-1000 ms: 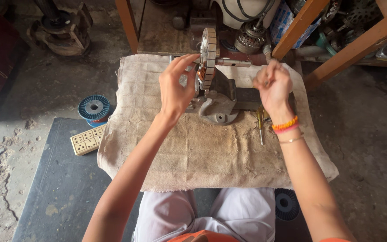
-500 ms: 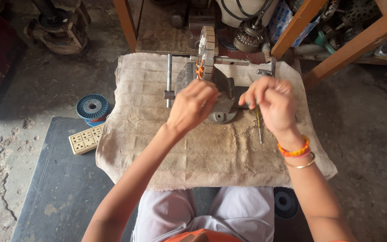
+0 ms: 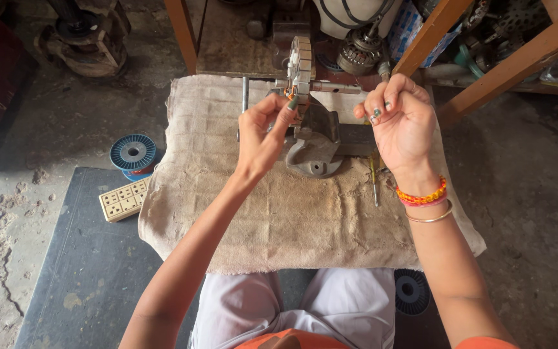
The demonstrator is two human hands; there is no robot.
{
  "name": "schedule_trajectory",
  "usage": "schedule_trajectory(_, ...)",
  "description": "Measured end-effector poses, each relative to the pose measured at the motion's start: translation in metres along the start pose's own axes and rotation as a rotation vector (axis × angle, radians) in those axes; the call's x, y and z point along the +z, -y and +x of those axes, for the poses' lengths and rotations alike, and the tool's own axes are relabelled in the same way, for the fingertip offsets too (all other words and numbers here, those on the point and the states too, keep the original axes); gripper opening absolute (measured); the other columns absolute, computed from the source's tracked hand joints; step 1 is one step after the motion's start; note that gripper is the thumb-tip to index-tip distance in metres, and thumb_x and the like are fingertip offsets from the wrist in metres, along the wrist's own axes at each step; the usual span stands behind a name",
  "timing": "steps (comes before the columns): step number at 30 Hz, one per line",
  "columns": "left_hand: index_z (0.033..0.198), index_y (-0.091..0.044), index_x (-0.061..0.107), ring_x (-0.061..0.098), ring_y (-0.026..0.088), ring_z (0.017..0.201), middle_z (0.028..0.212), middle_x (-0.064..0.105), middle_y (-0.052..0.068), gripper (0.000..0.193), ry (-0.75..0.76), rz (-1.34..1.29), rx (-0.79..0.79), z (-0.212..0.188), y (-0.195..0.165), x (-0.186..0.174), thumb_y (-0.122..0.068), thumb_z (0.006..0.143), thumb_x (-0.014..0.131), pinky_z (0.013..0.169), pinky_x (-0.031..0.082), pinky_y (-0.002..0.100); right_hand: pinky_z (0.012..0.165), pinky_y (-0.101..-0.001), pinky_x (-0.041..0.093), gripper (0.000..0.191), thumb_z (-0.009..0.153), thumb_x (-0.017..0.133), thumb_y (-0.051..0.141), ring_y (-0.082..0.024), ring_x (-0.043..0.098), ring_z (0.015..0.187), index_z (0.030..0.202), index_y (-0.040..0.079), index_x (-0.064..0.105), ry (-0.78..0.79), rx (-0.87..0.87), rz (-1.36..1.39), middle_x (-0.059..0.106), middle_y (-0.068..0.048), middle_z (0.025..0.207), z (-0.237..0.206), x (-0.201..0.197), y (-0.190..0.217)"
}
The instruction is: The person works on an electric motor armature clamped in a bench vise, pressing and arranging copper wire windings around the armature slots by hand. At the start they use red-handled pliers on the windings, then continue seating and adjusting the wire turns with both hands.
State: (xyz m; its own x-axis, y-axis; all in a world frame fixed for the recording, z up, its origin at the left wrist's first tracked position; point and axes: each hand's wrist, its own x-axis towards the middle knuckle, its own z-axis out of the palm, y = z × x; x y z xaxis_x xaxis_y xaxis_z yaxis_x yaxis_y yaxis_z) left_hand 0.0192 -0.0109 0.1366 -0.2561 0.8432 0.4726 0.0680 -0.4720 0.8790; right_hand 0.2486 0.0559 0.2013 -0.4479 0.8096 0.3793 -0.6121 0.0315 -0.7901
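A ring-shaped metal stator (image 3: 301,61) with copper winding stands on edge, clamped in a grey bench vise (image 3: 318,139) on a beige cloth (image 3: 292,220). My left hand (image 3: 263,132) reaches up to the stator's lower left side, and its fingertips pinch at the copper winding there. To the right of the stator my right hand (image 3: 402,119) is raised with its fingers curled tight. Whether a thin wire runs through them cannot be made out. Orange and metal bangles sit on the right wrist.
A small screwdriver (image 3: 374,184) lies on the cloth right of the vise. A blue wire spool (image 3: 133,153) and a cream socket strip (image 3: 123,199) lie at the left. Another spool (image 3: 413,292) sits by my right knee. Wooden legs (image 3: 511,64) and motor parts crowd the back.
Both hands have risen from in front of the vise. The left went up to the stator's side; the right swung up and out to the right.
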Motion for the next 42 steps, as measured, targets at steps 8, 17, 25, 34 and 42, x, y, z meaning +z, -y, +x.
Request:
schedule_trajectory(8,0.092,-0.006,0.072,0.067,0.010,0.075,0.083,0.073,0.003,0.026,0.029,0.030,0.035,0.003,-0.004,0.008,-0.027,0.103,0.062,0.071,0.056,0.029,0.080,-0.0382,0.048,0.018,0.096,0.047,-0.001,-0.016,0.048,0.070,0.080,0.008,0.050,-0.005,-0.032,-0.013,0.049,-0.006,0.075,0.000,-0.003,0.004)
schedule_trajectory(17,0.089,-0.003,0.070,0.063,0.021,0.070,0.079,0.068,0.009,0.020,0.113,0.275,0.185,-0.018,-0.003,0.021,-0.012,0.102,0.058,0.064,0.053,0.035,0.084,-0.0365,0.049,0.013,0.093,0.049,0.004,-0.016,0.050,0.073,0.080,0.008,0.051,0.093,-0.005,-0.041,0.056,-0.006,0.073,-0.008,0.001,0.012)
schedule_trajectory(25,0.104,0.004,0.063,0.063,0.031,0.090,0.096,0.063,0.014,0.011,0.215,0.434,0.431,-0.035,-0.017,0.028,0.001,0.094,0.062,0.078,0.054,0.042,0.093,-0.0344,0.052,0.030,0.097,0.042,0.013,-0.022,0.066,0.093,0.087,0.004,0.069,-0.005,-0.118,-0.806,0.075,-0.016,0.101,0.019,-0.024,0.007)
schedule_trajectory(34,0.097,0.000,0.067,0.066,0.022,0.084,0.099,0.068,0.013,0.007,0.247,0.384,0.330,-0.026,-0.010,0.008,-0.004,0.094,0.063,0.072,0.059,0.039,0.084,-0.0314,0.058,0.045,0.080,0.055,-0.012,-0.020,0.069,0.092,0.116,0.008,0.074,0.499,-0.351,-1.332,0.072,-0.009,0.109,0.011,0.008,-0.022)
schedule_trajectory(42,0.086,-0.005,0.069,0.055,0.016,0.068,0.077,0.068,0.007,0.025,0.023,0.075,0.038,0.002,0.020,-0.013,-0.021,0.103,0.059,0.061,0.044,0.032,0.071,-0.0310,0.056,0.043,0.081,0.056,-0.014,-0.020,0.068,0.080,0.112,0.008,0.075,0.382,-0.354,-1.441,0.073,-0.009,0.103,0.011,0.025,-0.016)
